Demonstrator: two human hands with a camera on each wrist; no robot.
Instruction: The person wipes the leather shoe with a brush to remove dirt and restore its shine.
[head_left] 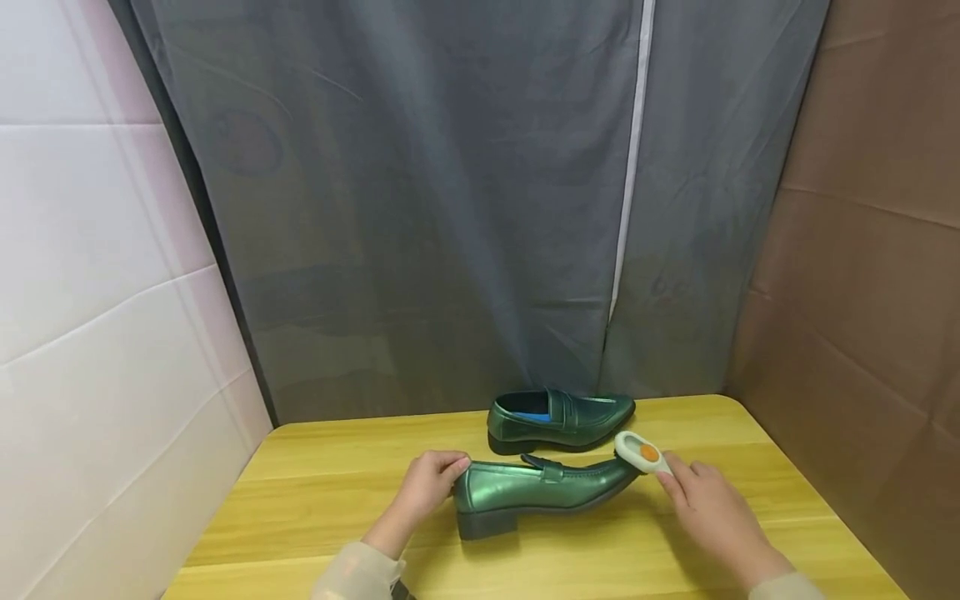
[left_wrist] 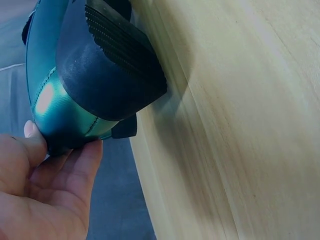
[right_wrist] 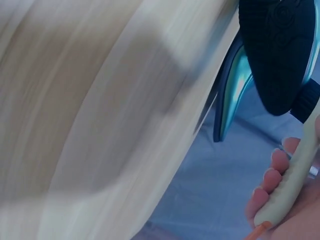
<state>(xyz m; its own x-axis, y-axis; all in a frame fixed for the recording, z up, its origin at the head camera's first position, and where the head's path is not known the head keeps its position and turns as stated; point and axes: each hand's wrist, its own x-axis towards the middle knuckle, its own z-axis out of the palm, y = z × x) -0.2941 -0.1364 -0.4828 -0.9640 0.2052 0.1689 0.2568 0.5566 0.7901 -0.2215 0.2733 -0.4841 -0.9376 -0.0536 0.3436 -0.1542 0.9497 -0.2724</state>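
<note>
A shiny green loafer (head_left: 517, 490) is held above the table, toe to the right. My left hand (head_left: 426, 485) pinches it at the back of the collar; the left wrist view shows the thumb and fingers at the heel end, below the dark heel block (left_wrist: 112, 65). In my right hand (head_left: 714, 507) is a pale shoe brush (head_left: 636, 450) with an orange spot. Its dark bristles (right_wrist: 306, 101) are right at the loafer's toe. From the right wrist view, fingers wrap the brush handle (right_wrist: 292, 182) and the dark sole (right_wrist: 276, 55) shows.
Behind the held shoe, a second green loafer (head_left: 577, 425) with a blue insole stands upright on the wooden table (head_left: 322, 500). A grey curtain (head_left: 420, 208) hangs at the table's back edge. White cloth (head_left: 112, 292) is on the left, brown cloth (head_left: 862, 292) on the right.
</note>
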